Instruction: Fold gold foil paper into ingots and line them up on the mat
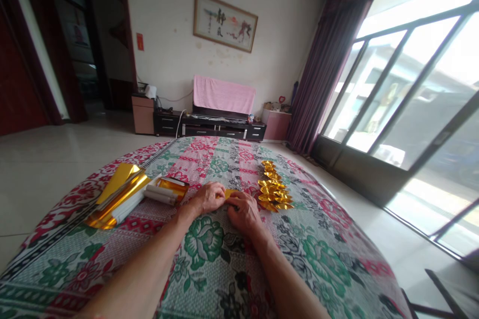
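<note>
Between my two hands lies a small piece of gold foil paper (229, 193), low over the patterned tablecloth (204, 239). My left hand (209, 197) pinches its left end, fingers curled. On the right end, my right hand (244, 212) is closed with bent fingers, which hide part of the paper. Right of my hands stands a row of folded gold foil pieces (276, 192), pointed like petals or boats. To the left rests a loose stack of gold foil sheets (121, 187) with white backs. Beside it, nearer my left hand, are rolled white-backed sheets (160, 193).
The round table carries a flowered cloth. Beyond it stand a low black cabinet (220, 129) and a pink cloth (224, 94) draped over something. A chair (441, 289) is at the lower right, with large glass doors (404, 94) behind it.
</note>
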A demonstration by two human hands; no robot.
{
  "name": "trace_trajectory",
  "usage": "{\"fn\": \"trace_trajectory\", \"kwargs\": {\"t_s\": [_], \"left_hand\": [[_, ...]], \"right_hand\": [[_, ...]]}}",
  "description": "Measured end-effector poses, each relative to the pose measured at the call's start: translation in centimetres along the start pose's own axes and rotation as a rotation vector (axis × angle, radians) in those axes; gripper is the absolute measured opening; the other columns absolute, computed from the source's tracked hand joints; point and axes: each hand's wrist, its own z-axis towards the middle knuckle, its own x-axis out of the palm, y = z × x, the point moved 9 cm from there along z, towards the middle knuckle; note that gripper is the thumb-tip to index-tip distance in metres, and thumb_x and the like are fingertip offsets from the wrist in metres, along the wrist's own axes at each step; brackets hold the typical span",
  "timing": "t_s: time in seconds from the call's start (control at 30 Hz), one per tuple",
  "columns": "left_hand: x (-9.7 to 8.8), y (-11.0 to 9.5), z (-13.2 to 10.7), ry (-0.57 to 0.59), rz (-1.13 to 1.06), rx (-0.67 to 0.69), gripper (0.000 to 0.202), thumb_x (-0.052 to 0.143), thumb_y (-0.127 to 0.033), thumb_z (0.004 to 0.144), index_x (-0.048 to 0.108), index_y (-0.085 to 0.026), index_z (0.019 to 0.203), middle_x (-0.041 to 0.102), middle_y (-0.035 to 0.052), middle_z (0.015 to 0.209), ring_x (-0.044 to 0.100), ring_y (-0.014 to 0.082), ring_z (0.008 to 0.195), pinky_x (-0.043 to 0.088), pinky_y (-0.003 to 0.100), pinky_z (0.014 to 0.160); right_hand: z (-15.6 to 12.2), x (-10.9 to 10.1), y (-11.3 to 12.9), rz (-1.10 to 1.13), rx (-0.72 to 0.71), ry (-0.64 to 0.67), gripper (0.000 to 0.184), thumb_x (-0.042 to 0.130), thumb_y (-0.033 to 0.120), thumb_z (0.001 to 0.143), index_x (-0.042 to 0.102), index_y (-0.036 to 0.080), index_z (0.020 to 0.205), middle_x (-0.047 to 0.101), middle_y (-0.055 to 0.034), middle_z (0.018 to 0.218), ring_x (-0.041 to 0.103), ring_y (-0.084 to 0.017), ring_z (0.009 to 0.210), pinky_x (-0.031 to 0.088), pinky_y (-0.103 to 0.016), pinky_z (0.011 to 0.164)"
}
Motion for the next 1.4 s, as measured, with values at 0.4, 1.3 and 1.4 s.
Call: {"fn": "trace_trajectory", "kwargs": {"t_s": [0.4, 1.3, 1.4], "left_hand": [[0.5, 0.1, 0.2, 0.05, 0.037, -0.003, 0.015, 0.052, -0.016, 0.075, 0.066, -0.019, 0.079, 0.064, 0.0032, 0.088, 0.056, 0.0148, 0.085, 0.043, 0.029, 0.082], [0.4, -0.3, 0.0, 0.132, 0.007, 0.026, 0.016, 0.061, -0.026, 0.071, 0.067, -0.02, 0.085, 0.062, 0.0043, 0.096, 0.055, 0.0156, 0.091, 0.043, 0.028, 0.086], [0.2, -0.7, -0.1, 0.14, 0.011, 0.053, 0.015, 0.06, -0.026, 0.073, 0.067, -0.02, 0.084, 0.063, 0.0045, 0.096, 0.056, 0.0156, 0.09, 0.044, 0.028, 0.084]], "right_hand": [[-1.1, -1.0, 1.4, -0.055, -0.067, 0.016, 0.026, 0.048, 0.018, 0.079, 0.067, 0.03, 0.092, 0.063, 0.0016, 0.093, 0.051, -0.014, 0.094, 0.034, -0.026, 0.082], [-1.0, -0.7, -0.5, 0.012, 0.05, -0.049, 0.026, 0.049, 0.012, 0.068, 0.064, 0.023, 0.086, 0.064, -0.0013, 0.1, 0.054, -0.017, 0.095, 0.036, -0.027, 0.086], [-0.8, -0.6, -0.9, 0.004, 0.09, -0.051, 0.022, 0.05, 0.013, 0.067, 0.064, 0.023, 0.08, 0.065, -0.0016, 0.095, 0.054, -0.018, 0.092, 0.036, -0.027, 0.082]]}}
